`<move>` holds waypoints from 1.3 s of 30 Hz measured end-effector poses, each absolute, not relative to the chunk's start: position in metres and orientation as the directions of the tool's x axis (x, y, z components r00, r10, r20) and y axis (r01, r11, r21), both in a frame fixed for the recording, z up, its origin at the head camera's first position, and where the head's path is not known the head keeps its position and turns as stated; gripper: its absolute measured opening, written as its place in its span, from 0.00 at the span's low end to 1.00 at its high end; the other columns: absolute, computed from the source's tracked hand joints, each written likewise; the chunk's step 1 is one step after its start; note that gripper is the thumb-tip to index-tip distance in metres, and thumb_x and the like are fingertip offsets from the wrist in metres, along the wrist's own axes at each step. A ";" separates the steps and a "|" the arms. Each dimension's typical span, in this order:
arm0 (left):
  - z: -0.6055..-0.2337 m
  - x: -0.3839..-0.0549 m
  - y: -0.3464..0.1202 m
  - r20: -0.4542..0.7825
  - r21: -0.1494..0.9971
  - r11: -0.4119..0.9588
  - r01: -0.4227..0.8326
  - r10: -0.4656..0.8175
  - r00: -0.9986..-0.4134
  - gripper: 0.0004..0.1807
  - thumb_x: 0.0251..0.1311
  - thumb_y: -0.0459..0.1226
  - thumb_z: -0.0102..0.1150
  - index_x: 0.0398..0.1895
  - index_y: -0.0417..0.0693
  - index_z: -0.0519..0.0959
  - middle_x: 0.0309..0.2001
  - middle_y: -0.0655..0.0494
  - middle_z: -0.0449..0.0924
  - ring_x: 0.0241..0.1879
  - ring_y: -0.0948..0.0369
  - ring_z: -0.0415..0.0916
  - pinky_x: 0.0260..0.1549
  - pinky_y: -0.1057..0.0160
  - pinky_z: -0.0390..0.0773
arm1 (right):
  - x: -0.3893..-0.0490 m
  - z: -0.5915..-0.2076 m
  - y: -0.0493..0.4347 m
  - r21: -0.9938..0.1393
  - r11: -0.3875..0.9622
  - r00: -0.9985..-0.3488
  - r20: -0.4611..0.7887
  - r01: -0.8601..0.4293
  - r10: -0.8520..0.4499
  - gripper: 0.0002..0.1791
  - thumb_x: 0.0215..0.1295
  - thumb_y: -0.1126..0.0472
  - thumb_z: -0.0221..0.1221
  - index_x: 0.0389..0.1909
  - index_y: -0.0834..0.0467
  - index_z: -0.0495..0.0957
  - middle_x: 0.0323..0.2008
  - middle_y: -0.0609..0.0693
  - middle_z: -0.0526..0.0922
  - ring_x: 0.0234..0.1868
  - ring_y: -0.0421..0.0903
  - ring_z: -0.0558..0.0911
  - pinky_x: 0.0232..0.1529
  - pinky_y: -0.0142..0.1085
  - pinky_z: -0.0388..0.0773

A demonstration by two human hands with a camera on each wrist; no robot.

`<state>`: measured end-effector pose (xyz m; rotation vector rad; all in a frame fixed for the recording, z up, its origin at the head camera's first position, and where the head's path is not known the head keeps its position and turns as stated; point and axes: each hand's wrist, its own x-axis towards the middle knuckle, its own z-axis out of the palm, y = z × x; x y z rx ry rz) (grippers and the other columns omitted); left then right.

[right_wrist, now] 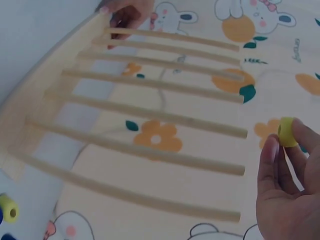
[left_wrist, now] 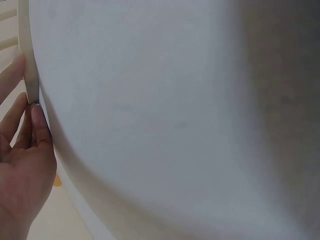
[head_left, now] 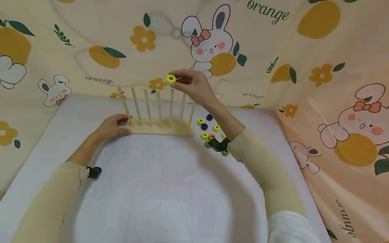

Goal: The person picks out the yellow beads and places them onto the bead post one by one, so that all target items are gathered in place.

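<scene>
My right hand (head_left: 196,87) pinches a yellow bead (right_wrist: 287,133) with a hole through it, between thumb and fingertips. The hand is raised above the wooden peg rack, and the bead is close to the top of one peg (head_left: 171,108) in the head view. In the right wrist view the bead stands a little beyond the peg tips. Several bare upright pegs rise in a row from the rack's flat base (head_left: 161,130). At the base's left end my left hand (head_left: 110,127) grips it, thumb along the front edge and fingers behind.
To the right of the rack lie loose beads: yellow (head_left: 204,136), dark blue (head_left: 209,117), green (head_left: 225,153) and orange (head_left: 212,137), partly hidden by the right forearm. The white tabletop (head_left: 164,189) spreads in front. A printed cloth (head_left: 170,20) hangs behind and at the sides.
</scene>
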<state>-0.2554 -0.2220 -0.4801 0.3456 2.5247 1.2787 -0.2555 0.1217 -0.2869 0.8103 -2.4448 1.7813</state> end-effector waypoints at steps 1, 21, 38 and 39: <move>-0.481 -0.255 -0.222 -0.150 0.813 0.577 0.079 0.338 -0.929 0.38 0.54 0.31 0.72 0.67 0.29 0.66 0.65 0.30 0.66 0.65 0.38 0.66 0.67 0.45 0.66 | -0.256 -0.286 0.119 -0.886 0.225 -0.868 0.295 -0.405 -0.399 0.19 0.63 0.66 0.66 0.55 0.63 0.81 0.48 0.55 0.85 0.44 0.46 0.84 0.49 0.35 0.83; -0.479 -0.253 -0.221 -0.133 0.815 0.572 0.095 0.343 -0.930 0.39 0.54 0.33 0.74 0.67 0.30 0.67 0.65 0.31 0.67 0.65 0.39 0.67 0.67 0.46 0.67 | -0.265 -0.294 0.061 -0.872 0.226 -0.836 0.296 -0.434 -0.461 0.17 0.63 0.65 0.67 0.53 0.60 0.83 0.47 0.52 0.86 0.43 0.42 0.85 0.44 0.32 0.84; -0.482 -0.255 -0.221 -0.193 0.798 0.601 0.046 0.328 -0.925 0.41 0.55 0.37 0.73 0.70 0.33 0.64 0.68 0.32 0.64 0.66 0.39 0.64 0.67 0.44 0.65 | -0.267 -0.288 0.021 -0.853 0.319 -0.839 0.220 -0.413 -0.498 0.16 0.64 0.59 0.67 0.52 0.56 0.84 0.43 0.44 0.87 0.42 0.34 0.84 0.47 0.23 0.79; -0.481 -0.255 -0.221 -0.197 0.796 0.604 0.043 0.325 -0.925 0.42 0.55 0.37 0.74 0.70 0.33 0.64 0.68 0.32 0.64 0.66 0.39 0.64 0.67 0.43 0.65 | -0.268 -0.287 0.019 -0.852 0.322 -0.836 0.215 -0.414 -0.505 0.16 0.64 0.58 0.67 0.52 0.55 0.84 0.43 0.44 0.87 0.42 0.33 0.84 0.47 0.23 0.79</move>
